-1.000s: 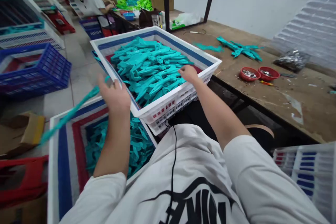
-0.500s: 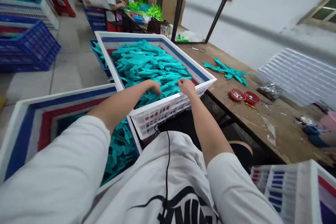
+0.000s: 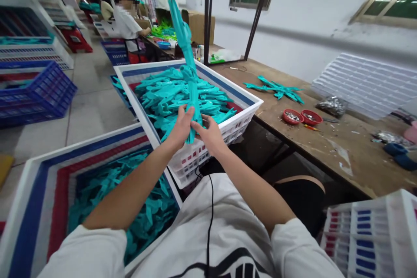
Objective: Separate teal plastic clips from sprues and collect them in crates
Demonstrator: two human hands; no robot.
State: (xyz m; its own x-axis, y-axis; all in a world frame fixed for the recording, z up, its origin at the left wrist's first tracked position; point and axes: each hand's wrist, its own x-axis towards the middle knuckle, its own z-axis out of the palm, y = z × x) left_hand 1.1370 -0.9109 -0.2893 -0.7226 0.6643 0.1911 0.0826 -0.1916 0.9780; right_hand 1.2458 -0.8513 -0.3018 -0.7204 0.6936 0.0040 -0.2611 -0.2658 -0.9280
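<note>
Both my hands grip a bundle of long teal plastic pieces (image 3: pixel 190 74), held roughly upright over the near edge of a white crate (image 3: pixel 224 127). My left hand (image 3: pixel 182 127) is closed around the bundle's lower end from the left. From the right, my right hand (image 3: pixel 208 134) closes on the same end, thumb in front. How many pieces are in the bundle I cannot tell. Behind it, a heap of similar teal pieces (image 3: pixel 159 91) fills the striped-lined crate.
A second lined crate (image 3: pixel 35 160) of teal pieces stands at lower left. On the brown workbench (image 3: pixel 325 152) lie loose teal pieces (image 3: pixel 276 88) and two red bowls (image 3: pixel 292 117) of small metal parts. A seated person (image 3: pixel 127 21) works beyond. A white crate (image 3: pixel 368 234) stands at lower right.
My hands were apart, reaching down into the heap. Now they have come together and raised a bundle of teal pieces above the crate's near edge. The camera view has tilted up slightly.
</note>
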